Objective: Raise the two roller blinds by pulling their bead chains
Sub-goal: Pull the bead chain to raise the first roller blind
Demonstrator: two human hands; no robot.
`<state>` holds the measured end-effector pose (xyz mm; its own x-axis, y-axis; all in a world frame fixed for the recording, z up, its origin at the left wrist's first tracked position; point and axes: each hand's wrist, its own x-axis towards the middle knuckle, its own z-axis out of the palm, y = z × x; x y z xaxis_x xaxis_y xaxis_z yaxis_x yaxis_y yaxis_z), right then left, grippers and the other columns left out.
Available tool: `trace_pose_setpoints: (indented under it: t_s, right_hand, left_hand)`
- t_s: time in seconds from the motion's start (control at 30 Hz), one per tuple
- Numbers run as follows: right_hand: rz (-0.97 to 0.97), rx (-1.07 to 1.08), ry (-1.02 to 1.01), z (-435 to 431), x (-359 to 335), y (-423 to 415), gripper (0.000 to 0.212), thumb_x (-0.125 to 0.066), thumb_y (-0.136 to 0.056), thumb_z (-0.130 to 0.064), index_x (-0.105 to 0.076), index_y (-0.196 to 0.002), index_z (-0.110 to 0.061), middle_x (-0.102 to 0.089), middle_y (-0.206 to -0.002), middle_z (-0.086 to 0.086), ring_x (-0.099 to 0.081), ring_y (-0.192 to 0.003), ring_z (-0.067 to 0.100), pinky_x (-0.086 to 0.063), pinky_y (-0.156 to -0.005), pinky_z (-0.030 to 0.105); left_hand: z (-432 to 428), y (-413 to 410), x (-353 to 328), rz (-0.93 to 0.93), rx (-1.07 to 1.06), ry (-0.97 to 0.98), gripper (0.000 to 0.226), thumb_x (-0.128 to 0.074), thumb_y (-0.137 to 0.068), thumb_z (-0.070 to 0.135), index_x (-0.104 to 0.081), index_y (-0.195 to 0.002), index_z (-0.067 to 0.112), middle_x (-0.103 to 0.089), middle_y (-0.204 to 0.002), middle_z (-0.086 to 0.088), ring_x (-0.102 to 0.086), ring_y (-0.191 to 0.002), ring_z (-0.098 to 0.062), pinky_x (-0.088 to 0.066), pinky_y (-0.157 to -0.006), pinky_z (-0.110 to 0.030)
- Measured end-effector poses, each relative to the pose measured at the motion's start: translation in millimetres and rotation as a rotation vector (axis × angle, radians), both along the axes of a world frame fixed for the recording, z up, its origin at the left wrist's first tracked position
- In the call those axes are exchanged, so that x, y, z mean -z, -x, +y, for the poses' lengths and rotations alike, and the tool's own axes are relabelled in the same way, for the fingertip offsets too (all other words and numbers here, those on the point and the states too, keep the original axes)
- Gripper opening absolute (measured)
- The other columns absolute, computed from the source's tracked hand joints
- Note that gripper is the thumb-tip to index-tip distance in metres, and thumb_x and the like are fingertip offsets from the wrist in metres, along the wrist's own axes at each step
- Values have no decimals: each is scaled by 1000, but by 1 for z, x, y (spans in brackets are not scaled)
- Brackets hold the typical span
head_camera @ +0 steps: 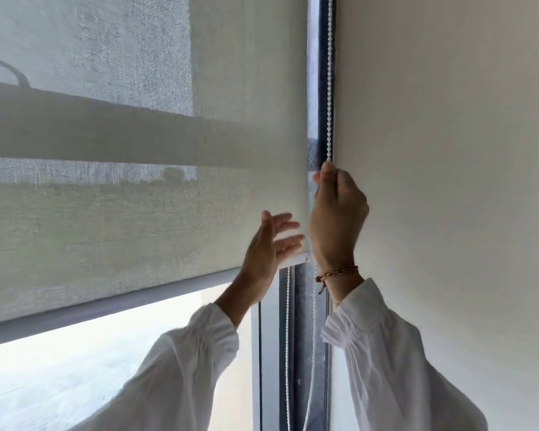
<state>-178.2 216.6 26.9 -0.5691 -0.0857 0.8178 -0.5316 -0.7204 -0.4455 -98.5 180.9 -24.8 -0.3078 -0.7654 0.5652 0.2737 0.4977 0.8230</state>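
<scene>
Two pale roller blinds hang side by side. The left blind (143,194) is partly raised, its grey bottom bar (112,303) slanting across the window. The right blind (448,150) reaches below the frame. A white bead chain (330,88) runs down the dark gap between them. My right hand (338,213) is shut on this chain, pinching it at the top of the fist. The chain continues below the wrist (312,337), beside a second strand (288,337). My left hand (269,247) is open in front of the left blind's lower right corner, holding nothing.
Bright window glass (75,374) shows under the left blind. A dark vertical window frame (316,57) stands between the blinds. White loose sleeves cover both forearms, and a braided bracelet (336,273) sits on the right wrist.
</scene>
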Motion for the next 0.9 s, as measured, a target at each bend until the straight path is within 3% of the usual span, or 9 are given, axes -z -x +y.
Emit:
trace_pose_setpoints:
  t_s: [0.13,0.2,0.3,0.4,0.5,0.57,0.63,0.73,0.9]
  right_hand:
    - [38,5,0,-4,44,-15,38,-40,-91,-28,-63,-72,-5,-56,-55,-1,-46,-49,8,-32,-42,15]
    - [70,27,10,-4,72,-19,33,-42,-90,-23,-63,-73,-4,-65,-60,6,-51,-57,9,-35,-47,9]
    - [113,69,-21,-3,110,-22,29,-45,-89,-18,-64,-73,-2,-72,-69,10,-59,-70,11,-37,-59,2]
    - [136,62,-33,-1,129,-25,36,-43,-91,-25,-64,-72,-1,-72,-69,7,-60,-71,7,-34,-64,-5]
    - [86,-134,-159,-5,129,-24,37,-45,-91,-36,-66,-77,-8,-60,-54,-19,-54,-56,-1,-39,-59,6]
    - [-21,-317,-305,-8,121,-20,44,-40,-89,-51,-66,-81,-15,-49,-46,-19,-44,-47,2,-38,-54,23]
    - [-117,-459,-392,-8,107,-12,57,-32,-88,-59,-66,-95,-14,-53,-57,-14,-48,-54,7,-42,-55,32]
    - [-168,-605,-393,-1,70,3,52,-21,-93,-45,-50,-121,-13,-60,-104,4,-60,-92,19,-50,-82,36]
    - [-73,-775,-316,10,8,17,23,-29,-96,-40,-45,-109,-29,-60,-105,2,-62,-98,22,-50,-87,39]
  left_hand:
    - [15,3,-58,129,61,25,54,-18,-96,42,-47,-124,6,-57,-120,-11,-58,-110,-26,-45,-99,-35]
    - [20,7,-78,187,94,22,54,-20,-96,43,-47,-123,5,-59,-118,-11,-57,-112,-30,-44,-100,-39]
    - [24,11,-92,178,188,-3,50,-23,-96,43,-50,-118,8,-62,-96,-3,-64,-84,-18,-54,-72,-26]
    - [28,17,-85,181,172,-64,40,-30,-97,38,-60,-91,13,-43,-56,6,-36,-41,-5,-25,-37,-18]
    - [30,21,-78,319,35,-17,42,-33,-97,32,-46,-59,19,-30,-37,9,-20,-30,-5,-14,-31,-16]
    - [32,24,-75,366,11,79,43,-34,-96,31,-40,-56,19,-31,-34,8,-21,-28,-5,-15,-31,-14]
    - [32,22,-73,381,-11,126,42,-35,-96,31,-40,-56,19,-30,-34,8,-22,-28,-5,-18,-31,-13]
    - [27,23,-61,346,-86,176,43,-36,-96,30,-39,-55,20,-29,-36,9,-23,-29,-6,-20,-33,-15]
    - [29,32,-9,261,-76,131,41,-38,-96,26,-41,-56,20,-34,-38,10,-29,-30,-5,-21,-33,-15]
